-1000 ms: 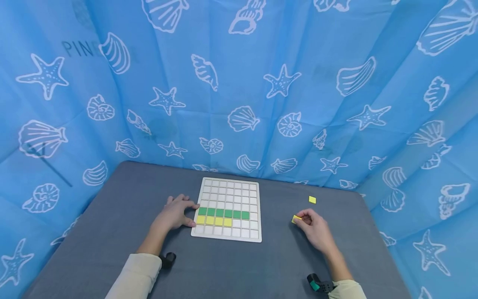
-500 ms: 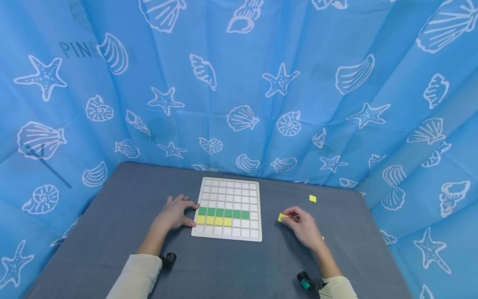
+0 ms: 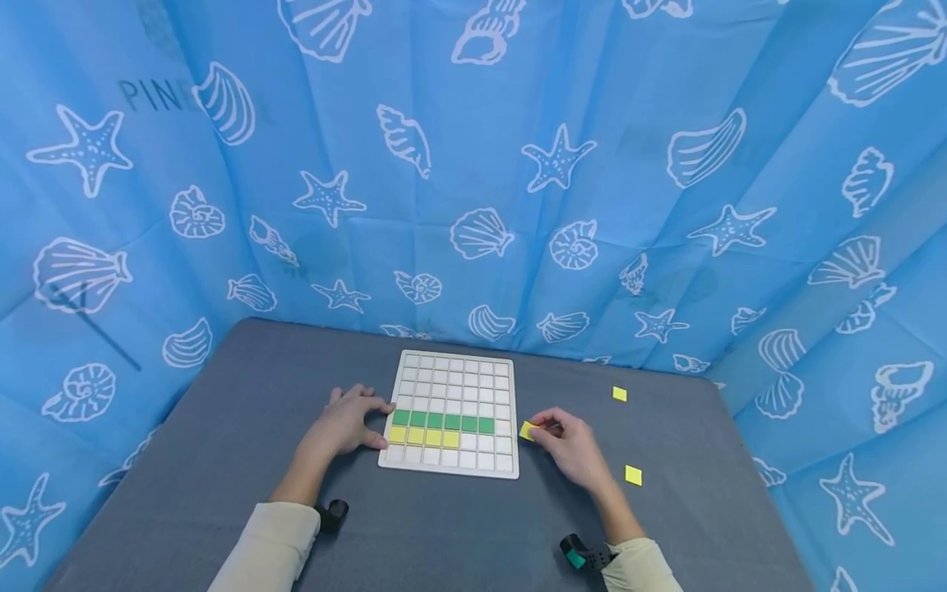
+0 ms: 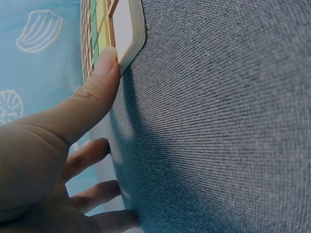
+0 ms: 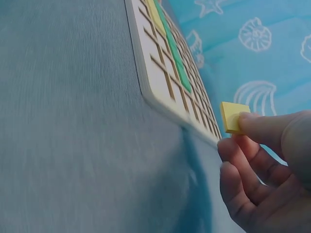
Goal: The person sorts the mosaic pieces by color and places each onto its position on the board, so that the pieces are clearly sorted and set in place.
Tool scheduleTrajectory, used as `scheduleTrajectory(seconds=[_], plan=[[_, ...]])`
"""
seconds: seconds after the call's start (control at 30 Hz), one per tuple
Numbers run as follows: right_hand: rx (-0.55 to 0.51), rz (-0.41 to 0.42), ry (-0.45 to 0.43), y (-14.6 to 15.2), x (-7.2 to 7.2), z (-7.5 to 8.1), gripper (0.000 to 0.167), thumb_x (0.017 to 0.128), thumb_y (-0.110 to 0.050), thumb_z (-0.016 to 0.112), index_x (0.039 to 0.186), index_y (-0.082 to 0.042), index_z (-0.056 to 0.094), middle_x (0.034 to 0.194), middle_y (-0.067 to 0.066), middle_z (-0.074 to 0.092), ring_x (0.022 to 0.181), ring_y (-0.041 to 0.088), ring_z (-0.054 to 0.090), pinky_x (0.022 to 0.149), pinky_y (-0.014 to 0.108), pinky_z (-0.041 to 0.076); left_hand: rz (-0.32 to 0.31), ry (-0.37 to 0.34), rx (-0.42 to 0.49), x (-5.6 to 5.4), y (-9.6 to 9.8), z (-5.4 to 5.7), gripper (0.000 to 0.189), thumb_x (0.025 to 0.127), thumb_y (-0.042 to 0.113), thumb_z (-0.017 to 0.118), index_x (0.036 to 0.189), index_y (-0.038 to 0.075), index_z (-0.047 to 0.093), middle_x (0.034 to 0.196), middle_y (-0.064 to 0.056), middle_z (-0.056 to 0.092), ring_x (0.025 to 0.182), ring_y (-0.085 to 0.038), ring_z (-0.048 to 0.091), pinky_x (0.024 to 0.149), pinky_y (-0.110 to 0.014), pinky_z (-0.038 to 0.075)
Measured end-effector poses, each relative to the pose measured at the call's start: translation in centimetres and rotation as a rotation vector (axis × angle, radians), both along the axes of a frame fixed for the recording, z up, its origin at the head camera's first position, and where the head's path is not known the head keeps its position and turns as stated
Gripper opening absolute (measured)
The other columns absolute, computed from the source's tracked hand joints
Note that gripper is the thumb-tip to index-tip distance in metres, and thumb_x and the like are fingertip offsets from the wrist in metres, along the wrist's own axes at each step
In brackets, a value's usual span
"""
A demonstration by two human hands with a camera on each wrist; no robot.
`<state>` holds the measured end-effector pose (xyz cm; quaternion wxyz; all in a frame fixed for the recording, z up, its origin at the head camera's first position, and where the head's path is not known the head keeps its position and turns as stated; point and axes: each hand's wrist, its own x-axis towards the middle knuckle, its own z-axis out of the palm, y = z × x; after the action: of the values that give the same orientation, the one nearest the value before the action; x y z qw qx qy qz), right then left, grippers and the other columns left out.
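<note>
A white grid board (image 3: 455,380) lies on the grey table. One row holds several green tiles (image 3: 435,421); the row nearer me has several yellow tiles (image 3: 424,437) at its left. My left hand (image 3: 348,423) touches the board's left edge with thumb and index finger spread, and the thumb (image 4: 104,65) rests on the rim in the left wrist view. Just off the board's right edge, my right hand (image 3: 573,450) pinches a square yellow tile (image 5: 232,117) between thumb and fingers, held above the cloth.
Two loose yellow tiles lie right of the board, a far one (image 3: 620,395) and a nearer one (image 3: 633,475) beside my right forearm. A blue curtain (image 3: 481,164) with white shells hangs behind the table (image 3: 444,534).
My right hand has moved left with the yellow tile, up to the board's right side. The nearer loose tile has come into view from behind it. My left hand stays put.
</note>
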<state>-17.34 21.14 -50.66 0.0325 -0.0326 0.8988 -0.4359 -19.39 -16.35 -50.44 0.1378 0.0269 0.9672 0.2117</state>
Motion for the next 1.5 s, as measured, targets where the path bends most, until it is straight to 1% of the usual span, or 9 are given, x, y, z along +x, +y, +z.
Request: scheduleTrajectory(seconds=[0.13,0.37,0.6,0.77,0.9,1.0,1.1,1.23,1.5], plan=[[-0.014,0.024,0.006,-1.4,-0.2,-0.1,0.009,0.094,-0.013,0.073,0.103,-0.014,0.074,0.092,0.003,0.07,0.075,0.013,0.056,0.063,0.023,0.045,-0.006,0.004,-0.007,0.0,0.0,0.1,0.066,0.073,0.033,0.092,0.134,0.027,0.069,0.157,-0.017,0.046,0.133,-0.042,0.04,0.104,-0.064,0.042],[-0.019,0.059,0.023,-3.8,-0.3,-0.1,0.007,0.091,-0.012,0.076,0.097,-0.014,0.074,0.085,-0.001,0.069,0.072,0.012,0.055,0.064,0.023,0.043,0.002,-0.005,-0.007,-0.1,0.1,0.2,0.067,0.073,0.033,0.092,0.135,0.028,0.068,0.158,-0.016,0.045,0.134,-0.041,0.039,0.105,-0.064,0.042],[0.016,0.101,0.033,-5.9,-0.1,-0.3,0.005,0.09,-0.013,0.077,0.093,-0.013,0.074,0.083,-0.003,0.072,0.072,0.007,0.06,0.062,0.022,0.047,-0.002,-0.005,-0.011,0.1,0.0,0.2,0.066,0.073,0.033,0.091,0.134,0.028,0.069,0.157,-0.017,0.046,0.134,-0.042,0.039,0.104,-0.064,0.042],[0.032,0.127,0.044,-7.0,0.0,-0.6,0.005,0.09,-0.015,0.077,0.093,-0.012,0.074,0.083,-0.004,0.073,0.072,0.005,0.06,0.064,0.021,0.047,-0.005,-0.007,-0.012,0.0,0.0,0.0,0.066,0.073,0.033,0.091,0.135,0.028,0.068,0.157,-0.017,0.045,0.134,-0.042,0.039,0.105,-0.065,0.042],[0.05,0.146,0.062,-7.7,-0.1,-0.7,0.01,0.091,-0.019,0.076,0.094,-0.01,0.074,0.084,-0.005,0.072,0.073,0.005,0.06,0.064,0.02,0.047,-0.003,-0.014,-0.011,-0.2,0.0,-0.1,0.067,0.073,0.033,0.091,0.136,0.028,0.068,0.158,-0.017,0.044,0.136,-0.043,0.038,0.106,-0.065,0.041],[0.062,0.159,0.077,-8.0,-0.1,-0.8,0.01,0.092,-0.019,0.076,0.094,-0.01,0.074,0.085,-0.005,0.073,0.075,0.005,0.061,0.065,0.02,0.047,-0.006,-0.014,-0.015,-0.1,0.1,0.0,0.067,0.074,0.033,0.091,0.136,0.028,0.067,0.158,-0.017,0.044,0.136,-0.043,0.038,0.105,-0.065,0.041],[0.077,0.17,0.086,-8.3,-0.2,-0.9,0.005,0.092,-0.016,0.075,0.095,-0.012,0.074,0.086,-0.005,0.073,0.075,0.004,0.061,0.066,0.02,0.048,-0.003,-0.016,-0.016,-0.1,0.1,-0.1,0.067,0.074,0.033,0.091,0.136,0.028,0.067,0.158,-0.017,0.044,0.136,-0.043,0.038,0.106,-0.065,0.041],[0.111,0.162,0.071,-8.5,-0.1,-1.0,0.004,0.092,-0.014,0.075,0.095,-0.016,0.074,0.088,-0.006,0.072,0.075,0.004,0.059,0.066,0.02,0.048,-0.002,-0.018,-0.013,-0.1,0.1,0.0,0.067,0.074,0.034,0.091,0.136,0.028,0.068,0.158,-0.017,0.045,0.135,-0.042,0.038,0.105,-0.064,0.042],[0.256,0.182,0.108,-8.6,0.2,-0.8,0.01,0.092,-0.018,0.075,0.102,-0.017,0.078,0.094,-0.006,0.061,0.078,0.006,0.053,0.066,0.021,0.044,-0.013,-0.001,-0.017,-0.1,0.1,0.1,0.065,0.074,0.034,0.091,0.135,0.028,0.068,0.157,-0.017,0.045,0.131,-0.04,0.041,0.103,-0.062,0.043]])
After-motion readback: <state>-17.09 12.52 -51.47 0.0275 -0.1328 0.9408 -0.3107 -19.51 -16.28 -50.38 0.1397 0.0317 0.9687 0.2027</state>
